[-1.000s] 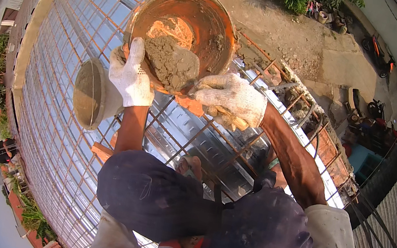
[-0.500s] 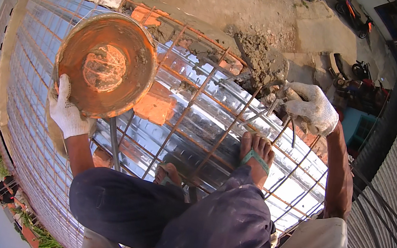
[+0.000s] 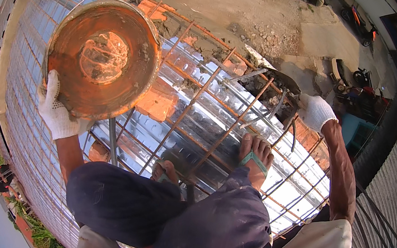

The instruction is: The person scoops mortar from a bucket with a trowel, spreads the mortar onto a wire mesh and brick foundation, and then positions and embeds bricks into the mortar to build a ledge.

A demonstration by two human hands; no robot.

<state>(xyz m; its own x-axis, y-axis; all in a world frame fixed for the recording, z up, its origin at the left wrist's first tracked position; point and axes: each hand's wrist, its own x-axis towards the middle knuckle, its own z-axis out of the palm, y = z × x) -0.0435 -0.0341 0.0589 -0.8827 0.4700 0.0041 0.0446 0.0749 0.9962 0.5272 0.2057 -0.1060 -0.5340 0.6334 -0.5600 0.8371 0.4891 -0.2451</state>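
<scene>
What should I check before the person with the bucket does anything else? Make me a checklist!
1. Left hand holding the bucket: ok, its thumb hooks over the rim.
2. Mortar in the bucket: not ok, only smears and residue show inside.
3. Right hand on the trowel: ok, it is closed at the handle end.
4. Mortar on the trowel: cannot tell, the blade is too edge-on.
5. White gloves on: ok, both hands are covered.
6. Steady footing: cannot tell, the left foot is partly hidden.
</scene>
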